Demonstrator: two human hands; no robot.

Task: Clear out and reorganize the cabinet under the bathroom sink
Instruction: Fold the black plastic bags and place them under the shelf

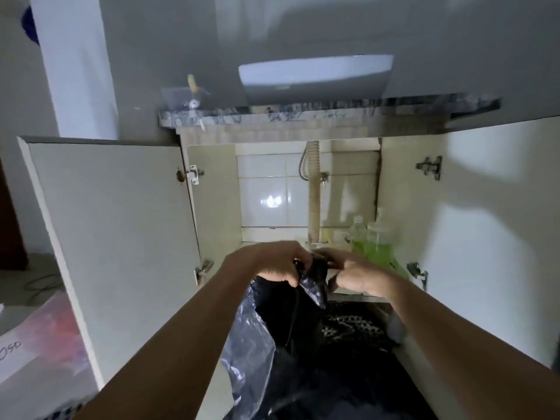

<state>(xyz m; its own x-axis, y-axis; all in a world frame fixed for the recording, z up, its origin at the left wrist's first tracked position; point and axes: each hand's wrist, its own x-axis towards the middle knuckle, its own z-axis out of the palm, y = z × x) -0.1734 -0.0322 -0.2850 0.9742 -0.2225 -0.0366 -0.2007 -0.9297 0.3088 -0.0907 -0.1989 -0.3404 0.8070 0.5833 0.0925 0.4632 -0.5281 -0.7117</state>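
**Both hands gather the top of a black plastic bag in front of the open cabinet**

The left hand [277,263] and right hand [348,275] meet close together at the near edge of the cabinet [212,189] under the sink [315,75]. The fingers of both are curled tight around the bunched top of a black plastic bag [257,344], which hangs down between the forearms toward the near floor. Both cabinet doors stand wide open, the left door [115,237] and the right door [491,237] swung out to the sides. Inside, a pale ribbed drain hose [314,189] runs down in front of the white tiled back wall. In the far right corner stand two clear bottles [374,242] of green liquid, touching or nearly so. A dark patterned mat [351,327] lies on the floor just right of the bag. At the near left lies a pinkish sheet with handwriting [36,344].
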